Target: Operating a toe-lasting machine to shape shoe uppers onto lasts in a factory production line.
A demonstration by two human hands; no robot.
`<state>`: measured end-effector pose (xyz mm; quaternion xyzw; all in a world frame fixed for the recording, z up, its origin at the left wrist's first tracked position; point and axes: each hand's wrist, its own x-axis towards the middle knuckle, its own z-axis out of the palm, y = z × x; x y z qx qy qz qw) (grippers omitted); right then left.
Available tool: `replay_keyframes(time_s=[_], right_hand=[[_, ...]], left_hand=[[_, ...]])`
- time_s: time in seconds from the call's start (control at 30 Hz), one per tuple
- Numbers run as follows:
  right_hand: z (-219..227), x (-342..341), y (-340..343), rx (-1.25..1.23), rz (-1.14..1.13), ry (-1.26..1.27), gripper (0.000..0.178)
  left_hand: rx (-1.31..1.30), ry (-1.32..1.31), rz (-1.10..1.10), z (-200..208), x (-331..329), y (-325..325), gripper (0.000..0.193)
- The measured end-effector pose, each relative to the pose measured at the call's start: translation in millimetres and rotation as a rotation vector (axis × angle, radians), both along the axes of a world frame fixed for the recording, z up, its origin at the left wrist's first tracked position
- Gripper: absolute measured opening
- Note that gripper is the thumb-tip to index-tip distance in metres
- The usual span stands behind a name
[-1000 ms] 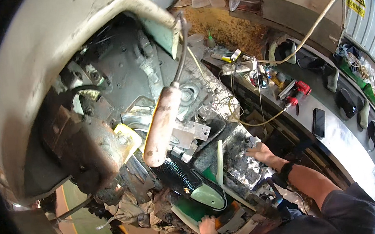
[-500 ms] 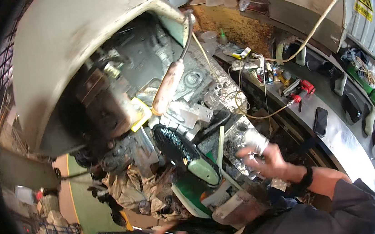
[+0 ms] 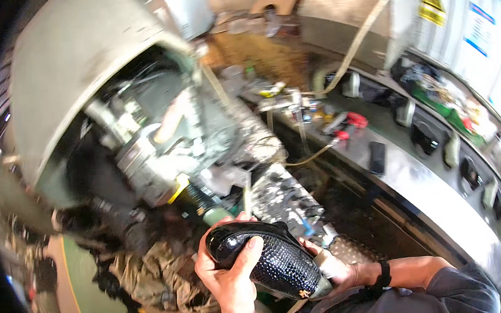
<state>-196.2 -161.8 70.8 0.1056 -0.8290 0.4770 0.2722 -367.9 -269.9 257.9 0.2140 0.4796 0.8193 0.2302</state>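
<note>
A glossy black shoe upper (image 3: 284,269), dotted with a raised texture and stretched over a last, is held between my two hands low in the picture. My left hand (image 3: 229,278) wraps its rounded toe end, the thumb lying across the top. At the other end my right hand (image 3: 337,271) grips it from the side; some of its fingers are hidden behind the shoe. Just beyond, a second dark piece with a pale green end (image 3: 215,214) rests at the machine, blurred and partly covered by my left hand.
A large cream-hooded machine (image 3: 92,69) stands at the left. To the right runs a curved metal bench (image 3: 417,200) with a phone (image 3: 377,158) and a red power tool (image 3: 354,122). Behind it, several lasted shoes (image 3: 427,137) stand on a dark belt. Crumpled brown cloth (image 3: 159,276) lies lower left.
My hands have come together on the black shoe, my left rising from the lower edge and my right moving down from the bench side. The view has shifted.
</note>
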Motion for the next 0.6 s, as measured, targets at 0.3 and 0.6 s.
replay_keyframes(time_s=[0.3, 0.6], right_hand=[[53, 143, 27, -0.037, -0.603, 0.141, 0.05], [-5, 346, 83, -1.54, -1.227, 0.385, 0.054]], left_hand=[[0.027, -0.158, -0.415, -19, 109, 123, 0.041], [-0.612, 0.04, -0.897, -203, 247, 238, 0.04]])
